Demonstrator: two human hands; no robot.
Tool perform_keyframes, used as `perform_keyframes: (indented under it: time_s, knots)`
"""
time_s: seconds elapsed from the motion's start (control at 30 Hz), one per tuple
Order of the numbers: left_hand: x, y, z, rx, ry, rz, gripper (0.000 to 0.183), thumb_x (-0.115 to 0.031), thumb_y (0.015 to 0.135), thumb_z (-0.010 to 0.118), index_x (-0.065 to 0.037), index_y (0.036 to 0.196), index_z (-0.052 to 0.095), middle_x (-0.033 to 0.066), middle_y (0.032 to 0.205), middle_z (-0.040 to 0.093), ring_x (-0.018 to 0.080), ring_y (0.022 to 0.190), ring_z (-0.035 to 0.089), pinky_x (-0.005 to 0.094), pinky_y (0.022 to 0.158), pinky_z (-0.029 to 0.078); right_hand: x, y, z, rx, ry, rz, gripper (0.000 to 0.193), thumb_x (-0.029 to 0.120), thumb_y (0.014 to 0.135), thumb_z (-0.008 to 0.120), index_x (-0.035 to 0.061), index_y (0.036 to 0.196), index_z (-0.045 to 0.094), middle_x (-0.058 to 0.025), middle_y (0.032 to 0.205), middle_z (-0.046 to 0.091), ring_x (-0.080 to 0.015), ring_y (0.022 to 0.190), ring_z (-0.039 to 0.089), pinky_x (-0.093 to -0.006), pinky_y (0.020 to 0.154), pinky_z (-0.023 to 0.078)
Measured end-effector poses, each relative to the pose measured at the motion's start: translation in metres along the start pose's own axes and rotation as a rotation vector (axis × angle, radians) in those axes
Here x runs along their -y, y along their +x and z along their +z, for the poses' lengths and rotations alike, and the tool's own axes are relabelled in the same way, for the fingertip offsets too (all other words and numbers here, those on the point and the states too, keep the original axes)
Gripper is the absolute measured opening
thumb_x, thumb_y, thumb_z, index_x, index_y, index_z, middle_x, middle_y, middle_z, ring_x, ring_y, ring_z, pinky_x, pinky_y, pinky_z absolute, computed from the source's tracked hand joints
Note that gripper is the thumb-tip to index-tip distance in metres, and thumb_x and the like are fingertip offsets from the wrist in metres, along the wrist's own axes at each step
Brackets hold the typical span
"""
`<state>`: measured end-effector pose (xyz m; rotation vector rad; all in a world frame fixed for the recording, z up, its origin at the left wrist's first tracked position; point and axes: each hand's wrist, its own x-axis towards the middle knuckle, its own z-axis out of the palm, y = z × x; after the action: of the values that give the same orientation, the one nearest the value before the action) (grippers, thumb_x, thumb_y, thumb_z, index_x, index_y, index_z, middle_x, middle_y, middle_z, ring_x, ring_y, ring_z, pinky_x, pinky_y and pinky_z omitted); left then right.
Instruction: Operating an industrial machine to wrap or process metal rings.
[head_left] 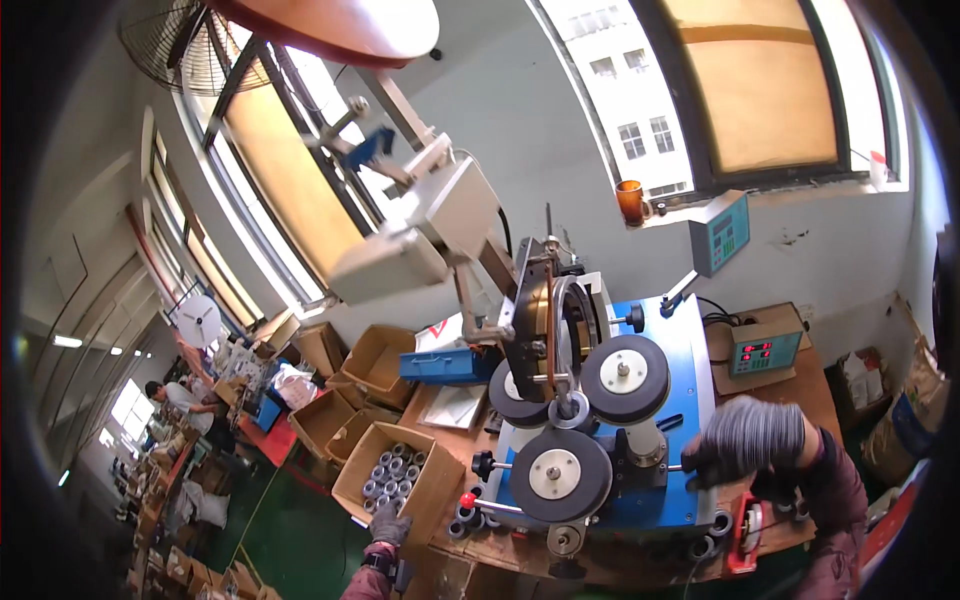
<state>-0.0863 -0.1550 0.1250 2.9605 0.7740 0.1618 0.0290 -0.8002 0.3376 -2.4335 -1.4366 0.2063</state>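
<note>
My left hand (388,524), in a dark grey glove, is at the near edge of a cardboard box (435,490) filled with several small grey rings (392,474). Its fingers reach towards the rings; what is in them is hidden. To the right, my right hand (745,445), in a grey striped glove, is closed around the end of a short metal rod (676,468) on a blue-topped winding machine (680,400). Between three dark rollers (626,377) of this machine sits one grey ring (569,410), below an upright ring-shaped winding head (535,320).
A red-knobbed lever (468,500) juts from the machine's left front, with loose rings below. A red tool (745,535) lies at the bench's right edge. A control box (766,352) with red digits stands behind my right hand. Empty cartons (378,360) and a blue case (450,366) are left.
</note>
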Motion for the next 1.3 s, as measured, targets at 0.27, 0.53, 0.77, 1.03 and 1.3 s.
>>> perform_keyframes:
  time_s: [0.27, 0.53, 0.77, 1.03, 1.3]
  knots:
    - [-0.227, -0.095, -0.204, -0.332, -0.553, 0.469, 0.016, -0.013, 0.078, 0.068, -0.007, 0.092, 0.068, 0.0103, 0.075, 0.063, 0.0262, 0.071, 0.061, 0.0373, 0.064, 0.047, -0.099, 0.054, -0.119, -0.368, 0.518, 0.09, 0.024, 0.026, 0.084, 0.066, 0.0026, 0.088, 0.066, -0.0096, 0.072, 0.064, -0.0179, 0.065, 0.061, -0.0331, 0.066, 0.05]
    - [-0.425, -0.051, -0.236, -0.462, -0.547, 0.767, 0.036, -0.014, 0.086, 0.057, -0.005, 0.121, 0.053, 0.0121, 0.079, 0.062, 0.029, 0.068, 0.061, 0.0394, 0.061, 0.049, -0.16, 0.167, -0.126, -0.616, 0.515, 0.276, 0.026, 0.026, 0.083, 0.063, 0.0015, 0.091, 0.068, -0.0129, 0.077, 0.067, -0.0208, 0.071, 0.064, -0.0344, 0.071, 0.05]
    - [-0.51, 0.001, -0.226, -0.425, -0.324, 0.295, 0.023, -0.021, 0.087, 0.052, -0.007, 0.105, 0.055, 0.0151, 0.078, 0.064, 0.0351, 0.069, 0.064, 0.0472, 0.06, 0.049, -0.18, 0.217, -0.126, -0.665, 0.562, 0.287, 0.031, 0.03, 0.083, 0.063, 0.0019, 0.096, 0.068, -0.0148, 0.086, 0.069, -0.0246, 0.079, 0.066, -0.0345, 0.076, 0.05]
    - [-0.519, 0.038, -0.228, -0.377, -0.178, 0.205, 0.013, -0.015, 0.082, 0.055, -0.006, 0.091, 0.06, 0.0185, 0.073, 0.064, 0.0353, 0.071, 0.065, 0.0468, 0.063, 0.052, -0.163, 0.218, -0.133, -0.61, 0.596, 0.219, 0.031, 0.026, 0.084, 0.063, 0.0012, 0.102, 0.066, -0.0143, 0.087, 0.07, -0.0225, 0.08, 0.067, -0.0339, 0.076, 0.05]
    - [-0.529, 0.041, -0.229, -0.339, -0.154, 0.16, 0.017, -0.022, 0.08, 0.056, -0.007, 0.08, 0.066, 0.019, 0.076, 0.065, 0.0351, 0.074, 0.065, 0.0472, 0.067, 0.051, -0.168, 0.207, -0.13, -0.55, 0.75, 0.139, 0.025, 0.021, 0.084, 0.062, -0.0003, 0.096, 0.067, -0.0085, 0.077, 0.069, -0.0114, 0.067, 0.063, -0.0287, 0.065, 0.051]
